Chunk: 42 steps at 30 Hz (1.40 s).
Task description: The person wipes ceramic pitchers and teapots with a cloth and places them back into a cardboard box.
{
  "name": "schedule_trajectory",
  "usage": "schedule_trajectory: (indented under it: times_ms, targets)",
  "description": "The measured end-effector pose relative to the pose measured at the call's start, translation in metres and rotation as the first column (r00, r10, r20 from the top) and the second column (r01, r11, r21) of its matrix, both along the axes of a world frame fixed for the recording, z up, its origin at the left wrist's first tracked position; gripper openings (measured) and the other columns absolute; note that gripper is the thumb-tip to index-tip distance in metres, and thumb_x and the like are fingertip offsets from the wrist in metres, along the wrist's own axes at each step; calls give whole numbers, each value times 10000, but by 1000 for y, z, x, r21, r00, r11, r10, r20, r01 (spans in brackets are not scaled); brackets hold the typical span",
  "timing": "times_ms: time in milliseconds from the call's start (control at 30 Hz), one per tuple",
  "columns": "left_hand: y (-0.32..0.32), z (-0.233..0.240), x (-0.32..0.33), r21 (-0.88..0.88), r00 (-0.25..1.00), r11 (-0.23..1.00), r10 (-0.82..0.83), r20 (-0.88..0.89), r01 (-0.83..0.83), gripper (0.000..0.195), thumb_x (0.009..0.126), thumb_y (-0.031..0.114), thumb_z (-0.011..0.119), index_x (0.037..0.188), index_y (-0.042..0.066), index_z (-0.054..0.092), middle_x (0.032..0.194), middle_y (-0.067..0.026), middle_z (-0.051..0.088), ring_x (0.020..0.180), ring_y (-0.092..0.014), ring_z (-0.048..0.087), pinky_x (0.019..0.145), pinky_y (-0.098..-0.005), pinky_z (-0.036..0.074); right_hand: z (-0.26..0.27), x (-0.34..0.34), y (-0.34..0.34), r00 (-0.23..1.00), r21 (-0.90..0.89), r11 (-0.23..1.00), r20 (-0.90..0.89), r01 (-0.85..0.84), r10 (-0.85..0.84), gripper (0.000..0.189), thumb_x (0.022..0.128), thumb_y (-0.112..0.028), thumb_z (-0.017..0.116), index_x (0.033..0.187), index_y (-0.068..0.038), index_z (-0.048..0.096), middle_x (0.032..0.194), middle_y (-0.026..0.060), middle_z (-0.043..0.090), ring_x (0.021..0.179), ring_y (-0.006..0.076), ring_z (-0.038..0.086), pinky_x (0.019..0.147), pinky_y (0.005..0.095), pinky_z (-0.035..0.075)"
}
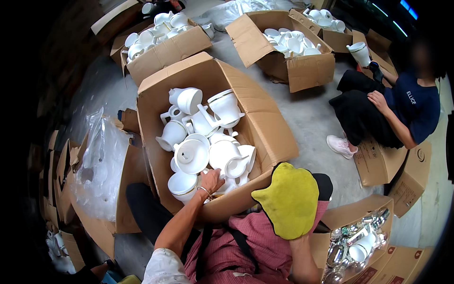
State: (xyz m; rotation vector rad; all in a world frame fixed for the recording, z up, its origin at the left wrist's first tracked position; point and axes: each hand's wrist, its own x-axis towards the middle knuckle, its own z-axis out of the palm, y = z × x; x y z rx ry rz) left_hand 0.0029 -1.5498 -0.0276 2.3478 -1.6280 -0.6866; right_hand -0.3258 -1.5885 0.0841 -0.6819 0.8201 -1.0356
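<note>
A large open cardboard carton [255, 117] stands before me, between my knees. White spouted jugs [191, 156] with handles lie jumbled inside it, on their sides or tilted. My left hand [211, 181], with a bracelet on its wrist, reaches over the near edge and touches the jugs. Its fingertips are partly hidden among them, so a firm hold cannot be made out. A yellow cloth mitt [292, 200] with dark edging covers my right hand at the carton's near right corner. The fingers under the mitt are hidden.
Shiny silver vessels [340, 252] fill a carton at my lower right. Clear plastic sheeting [101, 167] drapes another carton at left. More jug-filled cartons [173, 46] stand beyond. A seated co-worker [383, 103] at right holds a white jug [359, 53].
</note>
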Motion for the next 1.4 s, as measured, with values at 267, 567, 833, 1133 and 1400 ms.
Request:
schedule_trajectory:
  times_ms: [267, 567, 833, 1133, 1400]
  targets:
    - [14, 172, -49, -351, 873, 873, -153, 463, 339, 69, 753, 69, 514, 697, 39, 489, 624, -120, 531, 626, -265, 531, 719, -363, 390, 61, 20, -56, 964, -346, 899, -107, -266, 244, 673, 902, -371, 498, 1416, -27, 234, 1451, 178, 286, 1330, 341, 292, 1090, 441, 234]
    - [42, 213, -105, -262, 772, 826, -285, 568, 498, 94, 721, 94, 537, 692, 5, 542, 609, -118, 546, 643, -235, 548, 759, -362, 393, 87, 91, -49, 454, -139, 748, -860, -649, 233, 579, 895, -422, 471, 1220, 57, 484, 1049, 275, 595, 951, 406, 583, 877, 428, 441]
    - [48, 211, -112, -197, 703, 812, -321, 635, 549, 90, 700, 84, 543, 658, 10, 515, 606, -119, 538, 638, -230, 539, 735, -350, 390, 82, 95, -1, 260, -451, 431, -863, -781, -433, 751, 867, -361, 565, 1366, 98, 242, 1203, 294, 472, 1061, 433, 502, 954, 472, 376]
    - [66, 215, -102, -23, 576, 715, -542, 612, 698, 116, 706, 129, 544, 712, 17, 574, 659, -126, 572, 645, -221, 530, 723, -346, 385, 63, 88, 12, 379, -383, 593, -915, -708, -139, 962, 761, -255, 679, 1390, 107, 48, 1288, 369, 354, 1192, 463, 410, 1014, 419, 346]
    - [65, 238, -98, -445, 826, 710, -371, 424, 547, 420, 760, 210, 622, 1105, 11, 489, 1158, -202, 477, 1118, -325, 448, 1053, -518, 249, 18, 81, -1, 786, -380, 793, -588, -477, 191, 1065, 655, -245, 788, 1382, 94, 87, 1323, 296, 359, 1236, 370, 403, 1029, 374, 344]
